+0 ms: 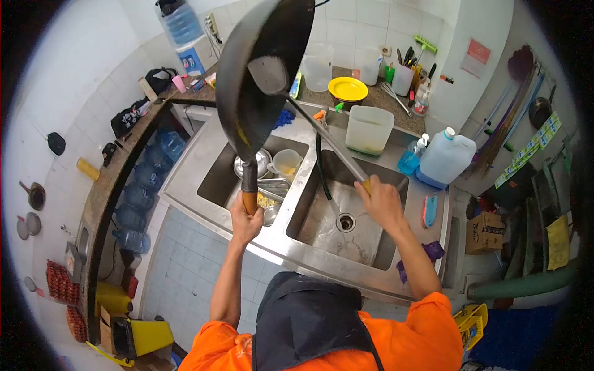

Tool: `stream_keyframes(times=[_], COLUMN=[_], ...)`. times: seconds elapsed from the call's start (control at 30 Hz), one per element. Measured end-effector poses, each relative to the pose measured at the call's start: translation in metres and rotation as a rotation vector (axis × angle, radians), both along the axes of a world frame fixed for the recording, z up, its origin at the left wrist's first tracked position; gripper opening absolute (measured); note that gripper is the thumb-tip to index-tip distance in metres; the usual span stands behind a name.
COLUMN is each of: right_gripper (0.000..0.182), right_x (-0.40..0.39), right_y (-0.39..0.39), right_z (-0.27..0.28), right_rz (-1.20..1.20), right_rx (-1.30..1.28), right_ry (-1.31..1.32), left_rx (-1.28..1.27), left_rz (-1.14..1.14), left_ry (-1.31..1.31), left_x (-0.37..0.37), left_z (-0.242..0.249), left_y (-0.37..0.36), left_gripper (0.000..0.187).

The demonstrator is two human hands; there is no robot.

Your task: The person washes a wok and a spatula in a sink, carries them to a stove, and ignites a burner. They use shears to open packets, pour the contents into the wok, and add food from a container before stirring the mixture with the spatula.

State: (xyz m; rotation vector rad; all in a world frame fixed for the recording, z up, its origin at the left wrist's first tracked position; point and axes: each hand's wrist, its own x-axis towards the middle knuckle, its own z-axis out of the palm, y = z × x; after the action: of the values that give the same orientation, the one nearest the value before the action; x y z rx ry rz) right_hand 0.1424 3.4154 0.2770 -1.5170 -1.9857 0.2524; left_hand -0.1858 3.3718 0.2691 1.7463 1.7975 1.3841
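My left hand (245, 221) is wrapped round the wooden handle of a large dark wok (238, 80), raised and tilted on its side above the left sink basin (213, 176). In my right hand (382, 201) is the handle end of a long metal wok spatula (328, 136), its broad blade overlapping the inside of the wok in this view. Under the wok, the left basin holds a metal bowl, a clear measuring jug (286, 162) and other dishes. Water runs from a dark hose (320, 164) into the right basin (362, 238), near its drain.
On the counter behind the sinks stand a translucent tub (369, 128), yellow plates (348, 89) and a utensil holder (402, 80). To the right are a large detergent jug (447, 157), a blue pump bottle (411, 156) and a sponge (429, 211). Water gallons (137, 196) line the left shelf.
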Motion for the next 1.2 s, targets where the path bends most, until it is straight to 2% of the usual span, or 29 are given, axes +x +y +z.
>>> stream_keyframes(times=[0.07, 0.1, 0.17, 0.23, 0.33, 0.43, 0.5, 0.6, 0.67, 0.7, 0.77, 0.8, 0.87, 0.93, 0.97, 1.0, 1.03, 1.07, 1.13, 1.17, 1.2], right_gripper=[0.035, 0.032, 0.03, 0.028, 0.026, 0.022, 0.02, 0.021, 0.026, 0.026, 0.045, 0.045, 0.044, 0.036, 0.029, 0.031, 0.033, 0.036, 0.034, 0.034, 0.034], right_x=[-0.006, -0.011, -0.018, -0.024, -0.029, -0.039, -0.047, -0.06, -0.069, -0.072, -0.077, -0.076, -0.067, -0.072, -0.075, -0.078, -0.081, -0.085, -0.092, -0.098, -0.101], right_y=[-0.02, -0.033, -0.053, -0.074, -0.088, -0.09, -0.089, -0.084, -0.074, -0.07, -0.056, -0.044, -0.005, 0.074, 0.119, 0.159, 0.2, 0.242, 0.298, 0.314, 0.323], right_z=[-0.001, 0.0, 0.008, 0.02, 0.028, 0.027, 0.025, 0.018, 0.002, 0.0, -0.001, -0.003, -0.004, 0.025, 0.018, 0.016, -0.002, -0.022, -0.06, -0.059, -0.061], right_rz=[-0.028, -0.028, -0.032, -0.024, 0.037, 0.139, 0.201, 0.358, 0.577, 0.581, 0.736, 0.749, 0.912, 0.887, 0.778, 0.616, 0.482, 0.452, 0.321, 0.323, 0.399], right_rx=[-0.02, -0.043, -0.06, -0.124, -0.177, -0.23, -0.258, -0.351, -0.547, -0.557, -0.767, -0.772, -0.606, -0.505, -0.36, -0.319, -0.01, 0.187, 0.434, 0.426, 0.265], right_ry=[-0.052, -0.082, -0.122, -0.109, -0.227, -0.302, -0.324, -0.248, -0.077, -0.082, -0.061, -0.071, -0.007, -0.053, -0.02, -0.119, -0.198, -0.151, -0.426, -0.433, -0.557], left_rx=[0.036, 0.032, -0.392, -0.514, -0.584, -0.65, -0.685, -0.77, -0.799, -0.84, -0.829, -0.826, -0.803, -0.812, -0.799, -0.802, -0.808, -0.804, -0.795, -0.802, -0.794], left_rz=[-0.142, -0.144, -0.112, -0.188, -0.301, -0.246, -0.204, -0.118, -0.072, -0.041, -0.008, -0.005, 0.016, 0.0, 0.014, 0.017, 0.021, 0.035, 0.016, 0.017, 0.038], left_ry=[-0.06, -0.066, -0.572, -0.798, -1.164, -1.322, -1.31, -1.371, -1.408, -1.429, -1.457, -1.458, -1.468, -1.503, -1.512, -1.51, -1.509, -1.52, -1.499, -1.507, -1.512], left_x=[0.006, 0.013, 0.039, 0.047, 0.057, 0.055, 0.049, 0.037, 0.028, 0.026, 0.026, 0.024, 0.019, 0.016, 0.014, 0.014, 0.014, 0.014, 0.016, 0.017, 0.017], left_z=[-0.011, -0.013, -0.002, -0.017, -0.025, -0.037, -0.042, -0.056, -0.061, -0.063, -0.059, -0.061, -0.06, -0.057, -0.058, -0.06, -0.061, -0.06, -0.055, -0.055, -0.055], left_y=[-0.002, -0.01, -0.028, -0.038, -0.054, -0.067, -0.074, -0.092, -0.104, -0.11, -0.114, -0.116, -0.119, -0.121, -0.121, -0.122, -0.124, -0.127, -0.126, -0.126, -0.128], left_gripper=[0.022, 0.022, 0.021, 0.024, 0.024, 0.023, 0.022, 0.023, 0.022, 0.022, 0.021, 0.021, 0.021, 0.022, 0.022, 0.021, 0.021, 0.021, 0.021, 0.021, 0.021])
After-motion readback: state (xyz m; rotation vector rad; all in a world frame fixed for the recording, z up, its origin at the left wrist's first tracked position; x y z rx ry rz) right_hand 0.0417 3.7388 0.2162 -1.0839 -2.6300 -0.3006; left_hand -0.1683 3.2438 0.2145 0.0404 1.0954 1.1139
